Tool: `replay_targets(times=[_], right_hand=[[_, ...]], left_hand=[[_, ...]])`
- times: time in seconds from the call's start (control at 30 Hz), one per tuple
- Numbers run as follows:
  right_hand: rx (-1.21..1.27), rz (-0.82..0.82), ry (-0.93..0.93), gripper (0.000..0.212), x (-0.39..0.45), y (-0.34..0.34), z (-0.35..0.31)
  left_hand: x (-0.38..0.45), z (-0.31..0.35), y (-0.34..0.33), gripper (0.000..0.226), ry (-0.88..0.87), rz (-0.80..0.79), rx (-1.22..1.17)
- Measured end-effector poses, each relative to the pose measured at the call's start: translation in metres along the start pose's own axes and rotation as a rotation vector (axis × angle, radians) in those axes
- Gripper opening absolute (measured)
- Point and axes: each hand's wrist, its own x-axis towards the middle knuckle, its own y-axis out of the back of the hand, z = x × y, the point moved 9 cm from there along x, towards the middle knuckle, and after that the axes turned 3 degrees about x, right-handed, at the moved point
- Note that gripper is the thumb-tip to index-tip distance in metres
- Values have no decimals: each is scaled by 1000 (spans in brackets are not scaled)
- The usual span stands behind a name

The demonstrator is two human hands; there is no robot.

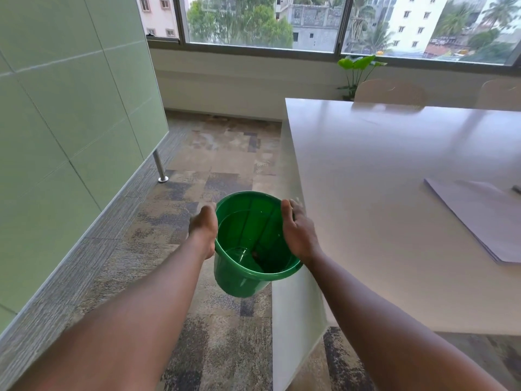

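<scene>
Carrying: green bucket held in air beside table.
Hands: left hand, right hand clamp its rim.
Remaining: probably setting it down.

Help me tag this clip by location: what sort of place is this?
Probably an office meeting room: a long white table, chairs tucked behind it, carpet tiles and a wide window onto city buildings.
</scene>
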Motion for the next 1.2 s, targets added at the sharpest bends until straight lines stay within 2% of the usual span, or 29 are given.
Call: replay_targets(times=[0.1, 0.27, 0.57, 0.8, 0.93, 1.07, 1.2], right_hand=[[105, 17, 10, 58, -2, -11, -20], [13, 50, -60, 58, 2, -16, -23], [-186, 39, -251, 59, -3, -35, 14], [-238, 18, -386, 47, -15, -62, 44], [-221, 33, -407, 32, -20, -78, 55], [-201, 44, -429, 20, -23, -89, 66], [-189, 51, -462, 22, -21, -103, 82]], left_hand=[[1, -1, 2, 32, -17, 24, -10], [8, -14, 10, 34, 14, 59, -23], [17, -51, 45, 70, 102, 131, -68], [26, -84, 68, 64, 159, 134, -81], [31, -101, 77, 53, 163, 110, -64], [38, -120, 83, 61, 177, 85, -74], [48, -141, 91, 68, 205, 80, -68]])
